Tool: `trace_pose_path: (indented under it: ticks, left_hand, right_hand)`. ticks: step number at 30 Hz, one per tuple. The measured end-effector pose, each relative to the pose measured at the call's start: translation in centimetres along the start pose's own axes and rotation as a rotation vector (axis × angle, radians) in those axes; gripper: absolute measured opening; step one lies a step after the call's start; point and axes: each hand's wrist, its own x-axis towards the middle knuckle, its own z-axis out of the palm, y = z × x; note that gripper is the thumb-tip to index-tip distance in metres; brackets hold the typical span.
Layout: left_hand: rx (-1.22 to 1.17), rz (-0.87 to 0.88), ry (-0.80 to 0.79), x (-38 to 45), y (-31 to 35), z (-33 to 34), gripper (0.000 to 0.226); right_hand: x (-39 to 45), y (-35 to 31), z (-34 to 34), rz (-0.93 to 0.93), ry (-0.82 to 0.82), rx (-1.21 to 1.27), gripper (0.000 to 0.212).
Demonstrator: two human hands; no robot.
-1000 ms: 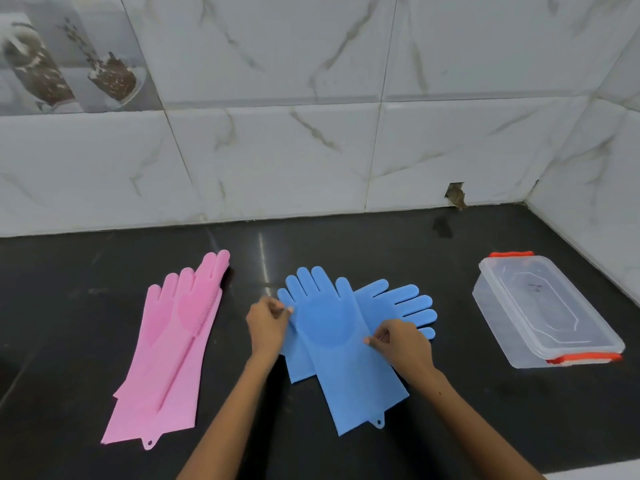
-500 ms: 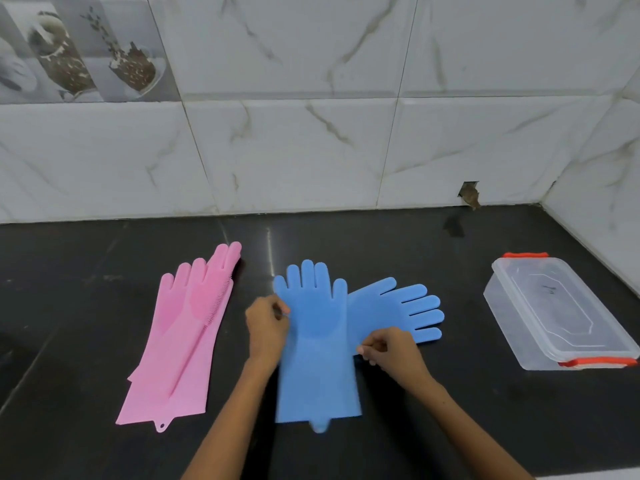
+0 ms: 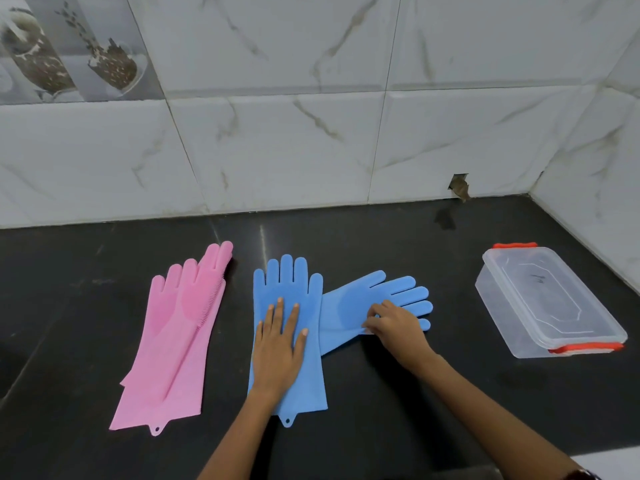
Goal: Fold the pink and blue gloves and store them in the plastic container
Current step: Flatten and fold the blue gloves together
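Two blue gloves lie on the black counter. The upper blue glove (image 3: pixel 291 289) points straight away from me, and my left hand (image 3: pixel 278 344) presses flat on its palm with fingers spread. The lower blue glove (image 3: pixel 349 310) sticks out to the right from under it, fingers pointing right. My right hand (image 3: pixel 394 323) pinches that glove's near edge. The pink gloves (image 3: pixel 176 341) lie stacked at the left, untouched. The clear plastic container (image 3: pixel 550 303) with red clips stands at the right, its lid on.
The black counter (image 3: pixel 398 403) ends at a white marble-tiled wall behind and on the right. A small hole in the tile (image 3: pixel 459 187) sits at the wall's base. A pale edge shows at the bottom right corner.
The upper blue glove was turned from slanting to straight. My left hand let go of its edge and now lies flat on it. My right hand shifted right onto the lower glove.
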Motion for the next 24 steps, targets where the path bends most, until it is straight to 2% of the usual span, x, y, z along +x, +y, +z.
trace_pose_path:
  ticks: [4,7,10,13,15,18,22,24]
  left_hand:
    - [0.027,0.0,0.004,0.4,-1.1,-0.4,0.059]
    - [0.042,-0.016,-0.002,0.5,-1.8,-0.8,0.06]
    - [0.049,-0.034,0.001,0.4,-1.9,-1.0,0.061]
    - [0.057,-0.045,0.004,0.3,-1.8,-1.0,0.061]
    - [0.05,-0.044,0.004,0.2,-1.5,-1.1,0.06]
    - [-0.009,-0.063,-0.009,0.3,-0.5,-1.1,0.058]
    - [-0.002,-0.091,-0.002,0.2,0.3,-0.8,0.059]
    - [0.007,-0.09,-0.001,0.2,0.1,-0.8,0.06]
  right_hand:
    - [0.7,1.9,-1.6,-0.069,0.003,-0.076,0.018]
    - [1.3,3.5,-3.2,-0.006,-0.003,-0.111,0.028]
    - [1.3,4.0,-3.6,0.088,-0.179,-0.111,0.02]
    - [1.0,2.5,-3.5,0.252,-0.34,-0.07,0.024]
    - [1.0,1.5,-3.0,0.367,-0.268,0.01,0.029]
    - [1.7,-0.9,-1.6,0.516,-0.028,0.25,0.031]
    - [3.6,-3.1,2.4,0.637,-0.148,0.196,0.063]
    - [4.5,-3.6,4.2,0.687,-0.139,0.195,0.072]
